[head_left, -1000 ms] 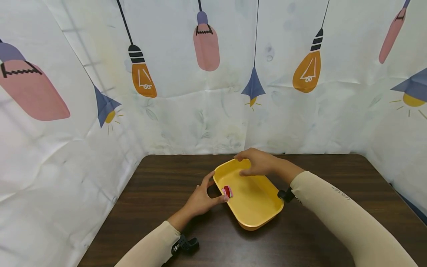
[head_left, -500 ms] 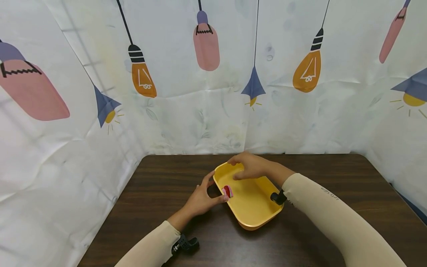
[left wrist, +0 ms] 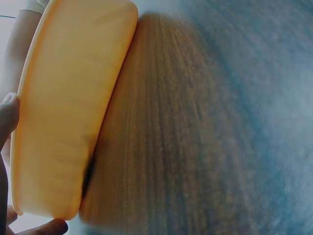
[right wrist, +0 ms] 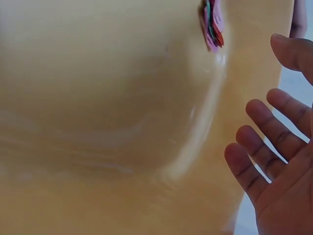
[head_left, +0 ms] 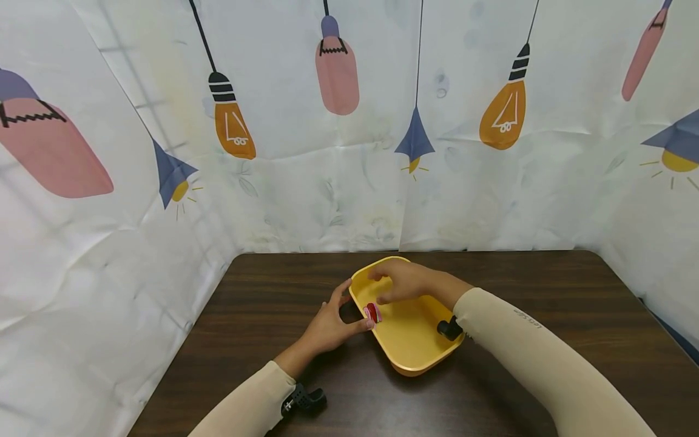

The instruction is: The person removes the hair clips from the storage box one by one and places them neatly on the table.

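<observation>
A yellow plastic tray [head_left: 415, 331], with rounded corners and raised walls, sits at an angle on the table. Inside it, against the left wall, lies a small bunch of thin pink and red pieces [head_left: 373, 312]; the right wrist view adds some green among the pieces [right wrist: 212, 24]. My left hand [head_left: 330, 325] holds the tray's left side, thumb over the rim and fingers at the far left corner. In the left wrist view, the fingertips [left wrist: 57, 226] touch the tray's outer wall [left wrist: 73, 107]. My right hand [head_left: 401, 280] hovers over the tray's far end, fingers spread and holding nothing.
The dark wood-grain table [head_left: 262, 303] extends around the tray on every side. Behind it and to the left hangs a white sheet [head_left: 306, 200] printed with lamps and bulbs. Black wrist cameras [head_left: 450, 329] sit on both forearms, the right one over the tray.
My right hand has moved left and slightly toward me, from the tray's far right rim to over its inside, nearer the pink and red pieces. Left hand and tray stay in place.
</observation>
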A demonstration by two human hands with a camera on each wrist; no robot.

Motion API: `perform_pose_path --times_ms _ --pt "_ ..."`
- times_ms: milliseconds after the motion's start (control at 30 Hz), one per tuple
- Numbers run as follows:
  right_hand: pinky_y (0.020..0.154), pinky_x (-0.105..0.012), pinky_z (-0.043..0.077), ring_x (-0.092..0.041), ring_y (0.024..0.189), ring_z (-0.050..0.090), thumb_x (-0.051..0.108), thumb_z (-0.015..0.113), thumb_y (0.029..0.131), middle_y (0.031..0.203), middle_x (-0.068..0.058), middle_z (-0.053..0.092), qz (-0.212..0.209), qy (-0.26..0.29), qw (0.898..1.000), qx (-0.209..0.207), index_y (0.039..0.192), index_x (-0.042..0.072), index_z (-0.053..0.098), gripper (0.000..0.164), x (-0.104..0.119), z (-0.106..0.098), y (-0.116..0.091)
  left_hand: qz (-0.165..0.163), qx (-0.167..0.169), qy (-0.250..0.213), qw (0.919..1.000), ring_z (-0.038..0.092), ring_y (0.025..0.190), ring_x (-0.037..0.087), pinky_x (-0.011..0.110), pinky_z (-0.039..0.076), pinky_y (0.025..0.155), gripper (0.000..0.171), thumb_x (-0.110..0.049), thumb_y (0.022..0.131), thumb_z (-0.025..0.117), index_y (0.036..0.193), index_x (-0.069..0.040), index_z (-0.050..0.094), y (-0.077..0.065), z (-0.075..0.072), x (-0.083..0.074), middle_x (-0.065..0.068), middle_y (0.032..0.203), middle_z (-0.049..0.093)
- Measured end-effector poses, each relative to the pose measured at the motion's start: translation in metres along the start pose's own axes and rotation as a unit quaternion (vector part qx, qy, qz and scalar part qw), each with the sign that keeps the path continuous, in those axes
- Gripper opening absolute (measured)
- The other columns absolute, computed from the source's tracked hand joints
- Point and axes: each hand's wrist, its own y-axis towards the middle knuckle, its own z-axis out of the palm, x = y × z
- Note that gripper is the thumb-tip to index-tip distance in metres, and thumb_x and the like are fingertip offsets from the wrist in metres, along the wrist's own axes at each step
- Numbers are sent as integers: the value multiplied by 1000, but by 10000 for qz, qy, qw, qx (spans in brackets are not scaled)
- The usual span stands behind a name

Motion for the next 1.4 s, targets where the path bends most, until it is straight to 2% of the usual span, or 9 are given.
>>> perform_pose_path --times_ms 133,367,500,733,833,1033,1400 --pt "104 -39 47 -21 119 61 33 79 89 128 -4 67 -30 -88 9999 75 133 8 67 52 2 5 2 12 -22 5 10000 53 135 28 66 7 119 107 -61 80 81 163 -28 22 0 0 -1 16 145 57" --pt "104 -40 47 -23 116 61 29 83 84 125 -6 68 -58 -20 9997 230 128 4 70 52 6 15 3 -85 -28 24 10000 51 136 36 65 9 118 108 -62 80 81 163 -26 23 -1 0 -2 17 145 56" --pt "104 -37 45 -19 112 60 28 84 82 125 -3 68 105 39 9995 306 128 6 70 53 7 20 4 -108 -16 35 9999 50 136 38 66 11 118 108 -62 80 81 163 -27 23 -1 0 -2 17 146 56" --pt "100 -33 46 -14 102 58 28 84 82 121 2 68 310 5 9988 381 128 10 71 52 8 26 3 -104 -9 48 9999 52 136 35 66 10 118 108 -64 79 80 163 -28 23 0 -1 -3 16 146 56" --pt "101 -33 45 -14 103 57 28 83 82 122 3 67 326 -131 9986 401 129 12 71 51 8 28 3 -98 -16 61 9999 51 136 35 65 10 119 108 -64 79 80 163 -27 23 0 -1 -3 17 146 55" --pt "109 -35 40 -16 116 53 32 83 82 125 6 64 456 -376 9972 457 127 19 71 49 7 31 4 -91 -8 67 9999 51 136 33 65 9 119 108 -64 79 80 163 -27 22 1 -1 -4 17 147 55" --pt "110 -37 39 -20 123 52 34 82 82 125 6 63 304 -581 9968 465 124 21 71 45 5 35 5 -70 -3 74 9999 52 136 34 66 9 118 108 -63 79 81 163 -27 22 0 0 -2 17 146 55"
